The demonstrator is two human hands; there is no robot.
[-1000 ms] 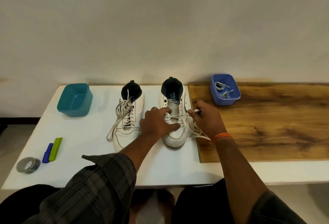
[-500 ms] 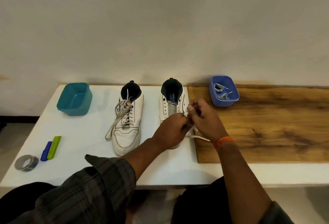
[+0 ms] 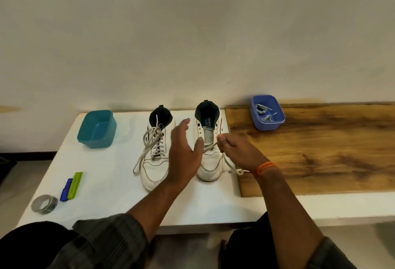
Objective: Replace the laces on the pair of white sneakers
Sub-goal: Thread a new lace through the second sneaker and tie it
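Both hands are over the white bench (image 3: 111, 185), between and above the pair of sneakers. Left hand (image 3: 184, 155) is spread, fingers straight and apart, holding nothing, hovering between the two shoes. Right hand (image 3: 239, 153) has its fingers curled and pinches a white lace (image 3: 210, 146) that runs across the right sneaker (image 3: 210, 162); the loose remainder of that lace trails off the shoe's right side and ends in a tangle near the wrist, at the seam between bench and wooden board (image 3: 320, 151). An orange band (image 3: 265, 167) sits on the right wrist.

Right sneaker stands toe toward the person, near the bench's right edge; its upper eyelets show bare. Left sneaker (image 3: 155, 162) stands just beside it, fully laced, with lace ends hanging down its left side onto the bench.

Teal tub (image 3: 97, 128) is at the far left corner of the bench. Blue tub (image 3: 267, 112) stands at the far left corner of the wooden board and contains grey laces (image 3: 265, 112). Near the bench's left front corner lie a roll of grey tape (image 3: 44, 204), a blue marker (image 3: 65, 189) and a green marker (image 3: 75, 185), the two markers touching side by side.
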